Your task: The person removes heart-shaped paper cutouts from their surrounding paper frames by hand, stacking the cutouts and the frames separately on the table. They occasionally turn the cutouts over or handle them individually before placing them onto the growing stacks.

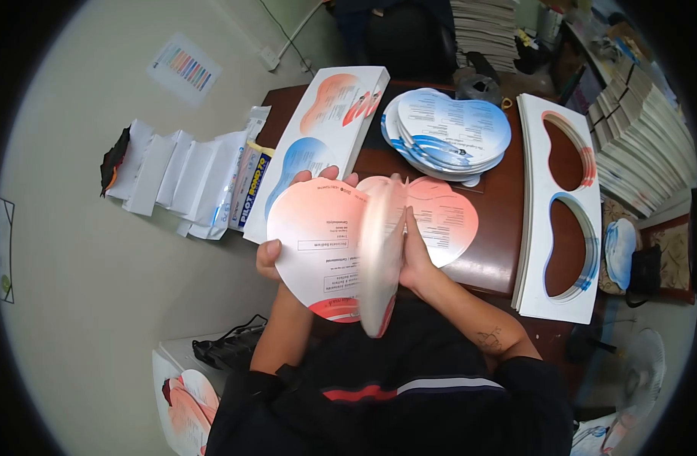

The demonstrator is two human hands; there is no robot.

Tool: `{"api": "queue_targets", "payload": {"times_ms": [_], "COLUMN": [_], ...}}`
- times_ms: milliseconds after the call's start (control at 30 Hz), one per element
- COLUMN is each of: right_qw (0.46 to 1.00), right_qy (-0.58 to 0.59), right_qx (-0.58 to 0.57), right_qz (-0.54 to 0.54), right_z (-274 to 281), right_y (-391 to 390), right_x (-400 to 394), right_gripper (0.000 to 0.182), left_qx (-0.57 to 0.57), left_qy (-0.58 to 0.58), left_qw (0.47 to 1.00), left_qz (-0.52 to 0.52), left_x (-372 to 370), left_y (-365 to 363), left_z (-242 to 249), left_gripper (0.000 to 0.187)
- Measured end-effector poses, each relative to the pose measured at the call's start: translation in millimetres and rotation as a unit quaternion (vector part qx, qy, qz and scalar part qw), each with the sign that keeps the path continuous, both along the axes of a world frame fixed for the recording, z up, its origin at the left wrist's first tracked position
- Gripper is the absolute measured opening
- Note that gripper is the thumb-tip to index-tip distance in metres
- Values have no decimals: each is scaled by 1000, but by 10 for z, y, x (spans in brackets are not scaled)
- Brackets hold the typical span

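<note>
Pink-tinted, glossy-looking printed sheets [310,251], cut to a rounded, lobed outline, are held off the near edge of the brown table [489,254], close before the wearer's chest. Left hand [268,258]: thumb at the left edge, fingertips showing along the far edge, clasping the sheets between. Right hand [415,254]: set against the right side of a raised, blurred portion [380,266]; fingers point away from the body. Cannot tell whether it pinches or merely presses; thumb hidden.

Flat printed face turned up, lettering upside down from the wearer's side, two boxed lines among it, too small to read surely; red band at the near edge. Raised portion stands on edge, long axis near to far, near end slightly left. More pink pieces [451,220] lie just beyond the right hand, same rounded outline.

Far side: loose pile of blue-and-white lobed sheets [451,121], edges fanned. Left: long white boards [333,148], printed with orange and blue curved shapes; beside them, a yellow-and-blue wrapper [252,186] reading "PILOT BOND". Right: layered white frames [532,190], two curved openings each, red and blue on the cut rims.
</note>
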State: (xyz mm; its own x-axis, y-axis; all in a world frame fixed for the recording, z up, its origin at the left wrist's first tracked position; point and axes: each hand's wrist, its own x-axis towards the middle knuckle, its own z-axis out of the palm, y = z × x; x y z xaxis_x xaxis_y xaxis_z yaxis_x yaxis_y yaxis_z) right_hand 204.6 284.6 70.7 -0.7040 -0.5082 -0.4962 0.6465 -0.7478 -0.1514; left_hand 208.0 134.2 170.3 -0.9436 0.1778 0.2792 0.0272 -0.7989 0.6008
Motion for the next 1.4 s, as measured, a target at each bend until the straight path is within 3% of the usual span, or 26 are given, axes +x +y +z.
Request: {"api": "queue_targets", "payload": {"times_ms": [100, 200, 300, 400, 500, 600, 633, 733, 800, 867, 900, 933, 1000, 1100, 1200, 1267, 1300, 1400], "right_qw": [999, 994, 973, 918, 853, 839, 787, 756, 657, 539, 477, 483, 498, 476, 453, 458, 448, 429], "right_qy": [31, 9, -18, 72, 51, 66, 87, 156, 147, 133, 158, 155, 149, 154, 170, 187, 215, 272], "right_qx": [-21, 14, 134, 315, 492, 528, 596, 631, 739, 824, 860, 858, 850, 863, 875, 868, 865, 852], "right_qz": [-36, -105, -185, -232, -168, -117, -136, -73, 20, 114, 89, 84, 80, 65, 10, -50, -76, -127], "right_z": [-438, -489, -345, -684, -1250, -1423, -1824, -1392, -1233, -1146, -1221, -1223, -1245, -1284, -1288, -1251, -1148, -1014], "right_y": [-91, -37, 181, 303, 529, 855, 966, 1186, 1244, 1272, 1280, 1286, 1276, 1243, 1230, 1226, 1195, 1096], "right_x": [25, 91, 165, 219, 319, 393, 333, 137, 42, 4, 68, 92, 114, 128, 124, 160, 183, 184], "right_gripper": [69, 60, 52, 51, 43, 62, 58, 56, 57, 58, 60, 61, 62, 58, 49, 44, 28, 15], "left_qx": [19, -115, -108, -399, -346, -350, -359, -390, -469, -713, -804, -789, -778, -759, -742, -741, -743, -756], "left_qy": [-13, -42, -106, -256, -272, -302, -297, -255, -222, -75, 1, -13, -84, -50, 60, 78, 87, 96], "left_qw": [1000, 991, 987, 874, 889, 880, 878, 877, 845, 666, 543, 571, 575, 602, 615, 601, 589, 536], "left_qz": [-10, 56, -45, 104, 127, 108, 111, 121, 129, 206, 241, 227, 237, 243, 259, 289, 304, 363], "left_x": [-31, -50, -32, -31, -80, -248, -324, -612, -791, -758, -767, -749, -693, -633, -542, -453, -413, -383], "left_y": [-145, -256, -729, -742, -573, -379, -325, -194, -140, -102, -106, -119, -96, -85, -214, -425, -608, -1324], "left_z": [-103, -56, -298, -730, -1396, -1833, -1903, -1986, -1938, -2001, -2060, -2157, -2253, -2250, -2174, -2030, -1976, -1900], "left_gripper": [88, 84, 68, 52, 43, 40, 39, 40, 54, 65, 71, 80, 75, 69, 63, 61, 61, 60]}}
